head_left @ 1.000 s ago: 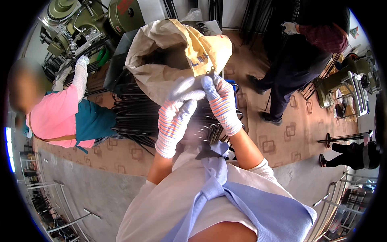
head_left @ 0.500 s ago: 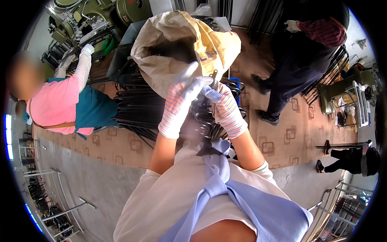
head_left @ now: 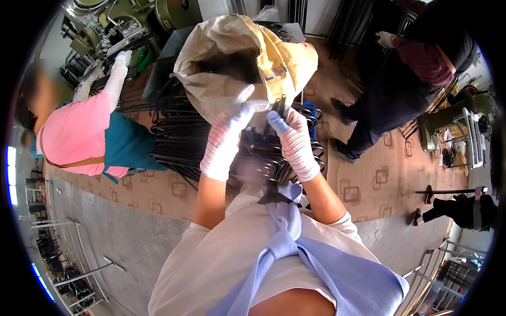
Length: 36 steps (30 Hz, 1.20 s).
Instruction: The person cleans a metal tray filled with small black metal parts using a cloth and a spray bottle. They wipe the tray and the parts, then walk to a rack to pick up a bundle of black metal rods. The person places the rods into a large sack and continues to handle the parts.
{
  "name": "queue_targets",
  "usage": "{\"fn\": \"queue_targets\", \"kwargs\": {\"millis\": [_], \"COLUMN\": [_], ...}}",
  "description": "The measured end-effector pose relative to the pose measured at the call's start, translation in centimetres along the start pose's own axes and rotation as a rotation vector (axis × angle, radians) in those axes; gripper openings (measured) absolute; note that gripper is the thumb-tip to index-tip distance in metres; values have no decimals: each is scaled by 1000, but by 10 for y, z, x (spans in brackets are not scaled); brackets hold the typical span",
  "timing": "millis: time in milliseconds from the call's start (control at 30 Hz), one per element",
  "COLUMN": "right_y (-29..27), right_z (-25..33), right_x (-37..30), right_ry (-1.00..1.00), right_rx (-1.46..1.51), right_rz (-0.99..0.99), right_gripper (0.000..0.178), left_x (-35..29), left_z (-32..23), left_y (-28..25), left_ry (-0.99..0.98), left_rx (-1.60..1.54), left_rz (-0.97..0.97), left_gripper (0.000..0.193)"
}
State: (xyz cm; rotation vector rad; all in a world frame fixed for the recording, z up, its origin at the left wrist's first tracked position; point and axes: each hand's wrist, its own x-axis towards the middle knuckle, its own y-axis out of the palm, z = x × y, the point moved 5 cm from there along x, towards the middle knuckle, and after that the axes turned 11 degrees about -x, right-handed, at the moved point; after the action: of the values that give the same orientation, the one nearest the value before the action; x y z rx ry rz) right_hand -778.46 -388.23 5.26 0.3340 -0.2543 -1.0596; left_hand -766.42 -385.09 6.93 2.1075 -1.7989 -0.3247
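Note:
My two hands wear striped white gloves and sit just in front of a large sack [head_left: 291, 58]. The sack is cream and yellow, with its mouth open and dark contents inside. In my right hand [head_left: 296, 145] a few small black flat strips [head_left: 280, 105], apparently metal, are pinched between thumb and fingers, their ends pointing up. My left hand [head_left: 224, 139] is beside them with thumb and forefinger apart, and no object shows in it. Beneath both hands lies a pile of bent black tubes [head_left: 182, 134].
At left a co-worker in a pink top [head_left: 74, 131] reaches toward green machines [head_left: 118, 18]. Another person in dark trousers [head_left: 379, 105] stands at right, and a third [head_left: 458, 210] is farther off. A blue bin [head_left: 312, 113] shows beside the tubes.
My left hand has drawn away to the left from my right hand, and its fingers have spread. The black strips stay in my right hand and show more clearly.

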Motion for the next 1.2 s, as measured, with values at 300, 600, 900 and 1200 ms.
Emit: {"fn": "queue_targets", "kwargs": {"millis": [300, 600, 900, 1200], "right_y": [11, 9, 17, 22], "right_z": [-12, 1, 12, 5], "right_x": [-4, 3, -1, 1], "right_ry": [272, -94, 156, 153], "right_rx": [80, -262, -159, -178], "right_rz": [220, 91, 84, 262], "right_gripper": [15, 17, 17, 16], "left_x": [0, -1, 2, -2], "left_z": [23, 40, 37, 15], "left_y": [-5, -14, -18, -5], "left_ry": [-198, -205, -158, -204], "left_rx": [-380, -303, -193, -235], "left_rz": [-118, -239, -188, -20], "left_gripper": [30, 27, 27, 20]}}
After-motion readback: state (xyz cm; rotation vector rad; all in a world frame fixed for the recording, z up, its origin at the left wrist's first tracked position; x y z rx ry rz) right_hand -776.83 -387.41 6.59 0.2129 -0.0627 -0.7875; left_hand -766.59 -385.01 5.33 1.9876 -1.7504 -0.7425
